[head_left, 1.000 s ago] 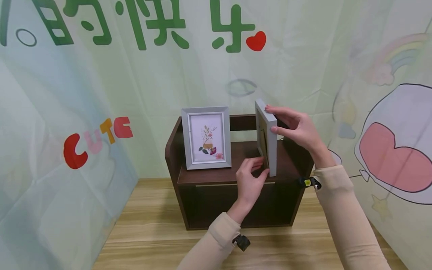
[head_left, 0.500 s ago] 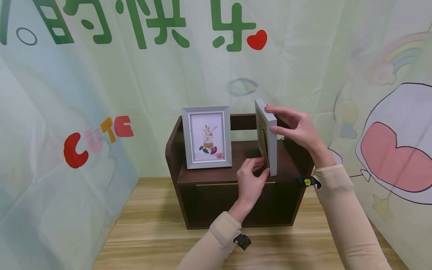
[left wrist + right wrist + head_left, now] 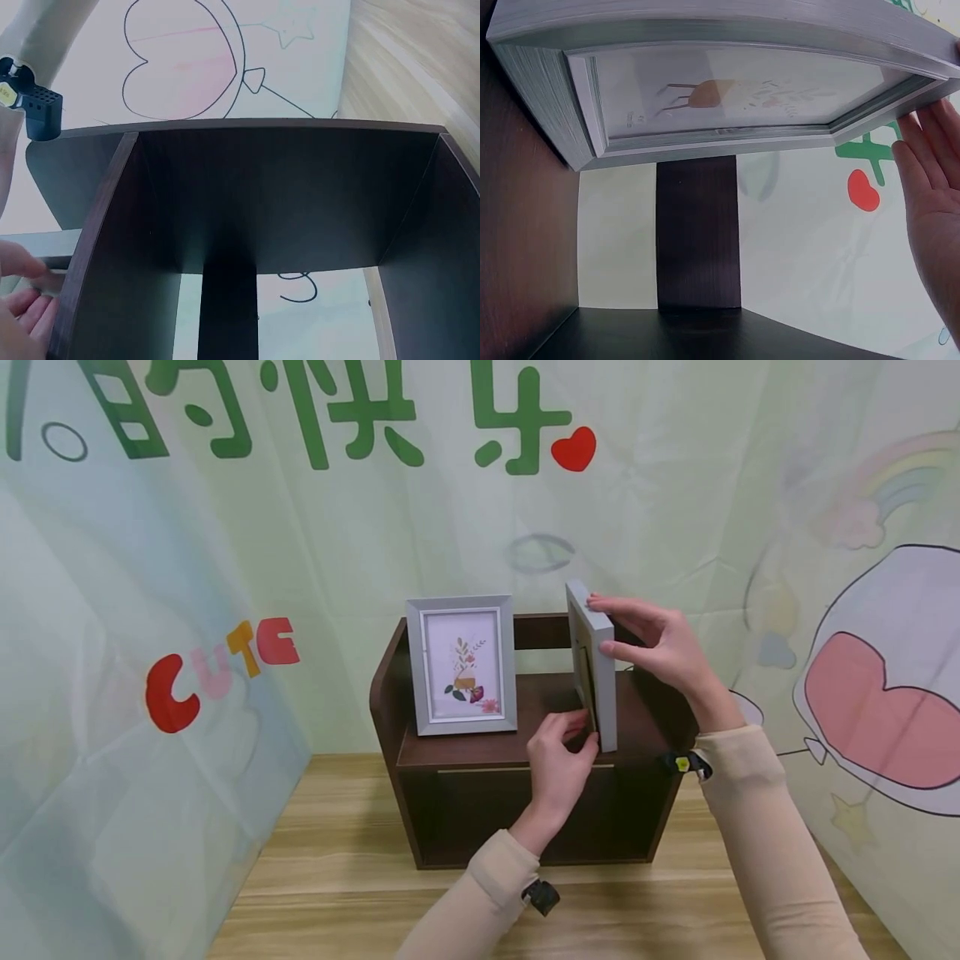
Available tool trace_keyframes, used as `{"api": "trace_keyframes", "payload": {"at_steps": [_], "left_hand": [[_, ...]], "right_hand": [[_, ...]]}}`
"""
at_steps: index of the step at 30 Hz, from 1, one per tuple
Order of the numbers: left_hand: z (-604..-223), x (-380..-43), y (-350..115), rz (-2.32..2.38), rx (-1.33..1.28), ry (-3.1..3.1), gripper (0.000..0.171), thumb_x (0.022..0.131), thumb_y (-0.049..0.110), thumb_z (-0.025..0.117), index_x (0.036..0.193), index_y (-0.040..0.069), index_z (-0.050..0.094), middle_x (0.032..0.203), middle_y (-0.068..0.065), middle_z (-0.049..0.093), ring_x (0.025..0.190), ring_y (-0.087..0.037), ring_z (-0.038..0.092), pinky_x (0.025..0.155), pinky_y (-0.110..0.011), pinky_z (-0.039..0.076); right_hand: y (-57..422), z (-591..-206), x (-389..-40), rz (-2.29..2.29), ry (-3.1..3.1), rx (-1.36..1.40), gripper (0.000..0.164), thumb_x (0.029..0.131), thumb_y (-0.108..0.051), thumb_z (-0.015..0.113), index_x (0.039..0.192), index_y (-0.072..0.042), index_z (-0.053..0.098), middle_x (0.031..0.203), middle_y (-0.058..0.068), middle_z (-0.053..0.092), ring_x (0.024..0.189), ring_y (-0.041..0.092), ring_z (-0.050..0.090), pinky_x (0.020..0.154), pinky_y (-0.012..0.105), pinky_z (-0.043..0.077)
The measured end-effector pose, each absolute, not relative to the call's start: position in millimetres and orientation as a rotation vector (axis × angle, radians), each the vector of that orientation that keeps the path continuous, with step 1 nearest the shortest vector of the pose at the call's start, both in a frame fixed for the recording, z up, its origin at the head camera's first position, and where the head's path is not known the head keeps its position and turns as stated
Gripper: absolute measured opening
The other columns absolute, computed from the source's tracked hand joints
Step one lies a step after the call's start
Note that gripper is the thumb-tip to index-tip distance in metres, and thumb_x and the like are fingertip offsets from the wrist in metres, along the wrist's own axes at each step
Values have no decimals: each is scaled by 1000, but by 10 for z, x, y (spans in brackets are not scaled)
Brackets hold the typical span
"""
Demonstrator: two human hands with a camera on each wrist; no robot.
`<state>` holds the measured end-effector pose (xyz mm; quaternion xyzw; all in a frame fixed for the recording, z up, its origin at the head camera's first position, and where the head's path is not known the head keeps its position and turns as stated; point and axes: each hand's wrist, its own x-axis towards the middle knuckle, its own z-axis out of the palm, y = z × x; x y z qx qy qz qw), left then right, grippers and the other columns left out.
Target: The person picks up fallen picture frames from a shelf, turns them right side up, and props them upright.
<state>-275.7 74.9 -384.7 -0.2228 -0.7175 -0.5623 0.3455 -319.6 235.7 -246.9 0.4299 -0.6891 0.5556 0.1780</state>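
A silver-grey picture frame (image 3: pixel 607 693) stands edge-on to the head camera at the right of a dark brown shelf unit (image 3: pixel 531 697). My right hand (image 3: pixel 667 647) grips its upper part, thumb on the side edge and fingers at the top. Lower down, my left hand (image 3: pixel 558 764) pinches the frame's brown back stand (image 3: pixel 585 681) near its bottom. In the right wrist view the frame's glazed front (image 3: pixel 750 90) shows a print, with my right-hand fingers (image 3: pixel 930 142) against its edge. A matching frame with a flower print (image 3: pixel 463 664) leans upright on the left, untouched.
Below the top board, the unit has an open lower compartment (image 3: pixel 487 818). Its raised side panels (image 3: pixel 386 693) flank the frames. It stands on a wood-grain surface (image 3: pixel 330 843), with printed cloth walls (image 3: pixel 360 543) behind and on both sides.
Both hands and the frame stay practically where they were. The head view shifts only very slightly.
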Motion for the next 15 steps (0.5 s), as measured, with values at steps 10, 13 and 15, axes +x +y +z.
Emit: {"api": "trace_keyframes", "payload": {"at_steps": [10, 13, 15], "left_hand": [[-3841, -2752, 745, -1384, -549, -1824, 20, 78, -1, 70, 98, 3, 71, 91, -8, 66, 86, -16, 67, 78, -19, 55], [-3837, -2750, 719, -1380, -546, -1826, 20, 78, -1, 70, 97, 2, 71, 91, -8, 66, 85, -17, 67, 78, -20, 55], [-3834, -2749, 703, -1387, -543, -1833, 20, 77, -2, 70, 97, 1, 71, 91, -8, 66, 84, -17, 67, 78, -20, 55]], "right_hand": [[2394, -2475, -3208, 1576, -1925, 1224, 48, 77, 14, 66, 124, 10, 55, 132, 17, 57, 130, 22, 48, 109, 26, 36], [2401, -2474, -3205, 1574, -1919, 1226, 49, 77, 15, 66, 124, 11, 55, 132, 17, 57, 129, 22, 48, 109, 26, 36], [2405, -2472, -3202, 1567, -1922, 1223, 49, 77, 15, 66, 125, 10, 55, 132, 17, 57, 129, 22, 48, 109, 26, 36]]}}
